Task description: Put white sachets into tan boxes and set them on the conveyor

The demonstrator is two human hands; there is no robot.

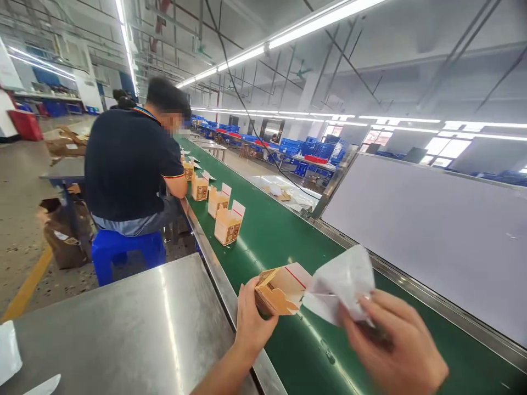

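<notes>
My left hand (254, 318) is closed round a small tan cardboard box (280, 293), tilted so that its open top with raised flaps faces right. A red line runs across its pale inner flap. In my right hand (391, 334) a crumpled white translucent bag (341, 282) is pinched between thumb and fingers, slightly blurred. The bag's left edge is at the box's opening; whether they touch I cannot tell. Whatever the bag may contain is hidden. Both hands are above the green conveyor belt (284, 241).
Similar open boxes (228, 226) stand in a row along the belt. A seated person (127, 159) in a dark shirt works at its left side, on a blue stool (127, 249). A metal table (123, 323) is at my left, with white pieces (8, 351) on its edge. A pale panel (428, 236) rises beyond the belt.
</notes>
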